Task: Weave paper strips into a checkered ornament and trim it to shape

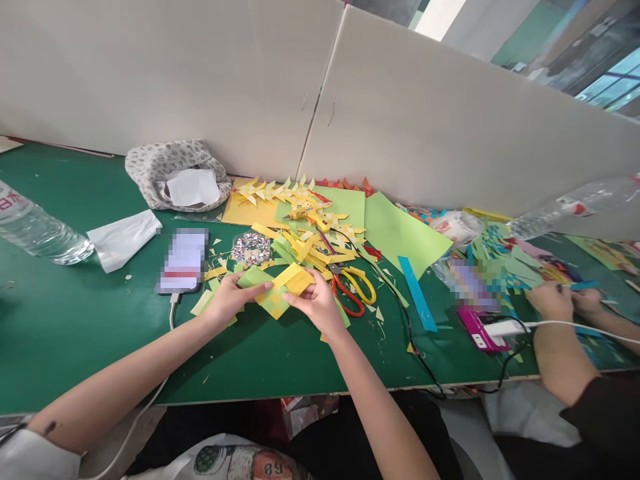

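Between my two hands is a woven piece of green and yellow paper strips (277, 301), held just above the table. My left hand (234, 298) pinches its green left side, thumb on top. My right hand (316, 301) grips the yellow right side, with its thumb across the front. Right beside my right hand lie scissors with red and yellow handles (361, 287). Behind the piece is a heap of loose yellow and green paper strips (305, 248). A yellow glue gun (311, 215) rests on that heap.
On the green table (100, 347) stand a phone (183, 260) on a cable, a water bottle (40, 227), a cloth bag (145, 167) and a pink power strip (483, 331). A black cord (410, 327) runs to the front edge. At right, a co-worker's hands (553, 303) hold a blue strip.
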### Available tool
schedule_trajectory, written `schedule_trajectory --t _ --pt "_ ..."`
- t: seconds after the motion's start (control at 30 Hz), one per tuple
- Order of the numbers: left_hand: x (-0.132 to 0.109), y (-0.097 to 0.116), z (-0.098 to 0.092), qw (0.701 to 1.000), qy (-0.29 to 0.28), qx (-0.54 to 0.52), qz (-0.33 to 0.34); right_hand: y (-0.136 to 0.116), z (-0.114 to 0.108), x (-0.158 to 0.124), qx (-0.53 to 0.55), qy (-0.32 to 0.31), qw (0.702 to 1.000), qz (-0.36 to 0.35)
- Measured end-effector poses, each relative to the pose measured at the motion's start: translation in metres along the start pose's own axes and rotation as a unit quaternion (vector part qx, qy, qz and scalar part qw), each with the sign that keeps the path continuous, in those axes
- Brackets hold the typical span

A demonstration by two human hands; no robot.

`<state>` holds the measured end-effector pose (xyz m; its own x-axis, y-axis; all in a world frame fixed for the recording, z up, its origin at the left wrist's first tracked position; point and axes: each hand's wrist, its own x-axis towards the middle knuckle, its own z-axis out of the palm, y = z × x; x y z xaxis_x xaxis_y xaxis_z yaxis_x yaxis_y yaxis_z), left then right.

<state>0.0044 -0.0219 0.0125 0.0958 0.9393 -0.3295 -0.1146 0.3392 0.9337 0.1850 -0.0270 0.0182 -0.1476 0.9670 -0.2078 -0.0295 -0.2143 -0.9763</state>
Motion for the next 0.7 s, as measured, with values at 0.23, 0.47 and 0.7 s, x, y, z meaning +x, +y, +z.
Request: schedule_trajectory --t 0.23,0.47,0.7 --pt "-0.003 0.001 0.000 0.996 -0.073 0.041 -0.006 0.005 0.005 0.000 -0.005 0.044 0.998 -0.033" --pt "0.000 0.007 -0.004 0.974 -0.149 0.168 0.020 -0.005 -0.004 -0.007 -0.182 -0.055 0.980 -0.056" --pt "0.000 0.000 -0.001 0.979 -0.149 0.138 0.011 -0.010 -0.006 -0.008 -0.161 -0.087 0.982 -0.040"
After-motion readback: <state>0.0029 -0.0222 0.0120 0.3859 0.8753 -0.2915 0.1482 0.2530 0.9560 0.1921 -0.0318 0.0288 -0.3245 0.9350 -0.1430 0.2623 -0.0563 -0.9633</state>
